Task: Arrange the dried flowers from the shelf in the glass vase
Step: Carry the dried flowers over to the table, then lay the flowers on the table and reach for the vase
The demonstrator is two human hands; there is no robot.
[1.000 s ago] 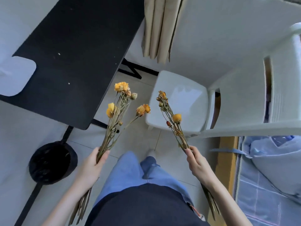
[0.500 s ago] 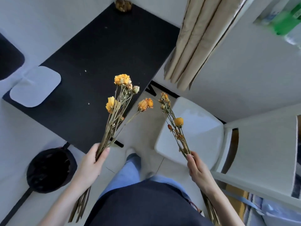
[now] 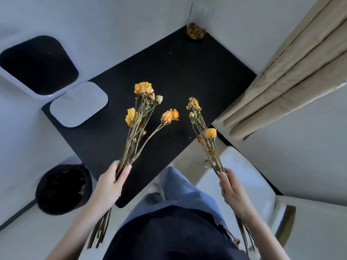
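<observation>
Since the earlier frame my view had swung up and left: the chair (image 3: 242, 182) had slid toward the lower right and much more of the black worktop (image 3: 187, 76) filled the picture, right back to its far corner. Both bunches had kept their places in front of me.

At far left sat a white bin (image 3: 24, 85) with a dark opening, a pale pad (image 3: 78, 104) beside it on the worktop's edge, and a black pail (image 3: 63, 188) on the floor below. My left hand (image 3: 110, 182) had its grip wrapped closed round the stems of the fuller bunch (image 3: 139, 124), heads up over the worktop, cut ends trailing past my wrist. My right hand (image 3: 232, 190) pinched the thinner bunch (image 3: 204, 132) between thumb and fingers, also closed, heads near the worktop's right edge. A brownish clump (image 3: 195, 31) sat in the far corner; above it I could make out only a faint glassy edge, so I could not say for certain that it was the vase. Beige curtain (image 3: 293, 76) hung at right.

I judged the step to be carrying: flowers off the shelf, none arranged yet. Next I would need to find the vase, close in on it, and feed the stems down its mouth gently, since dry heads shed easily.
</observation>
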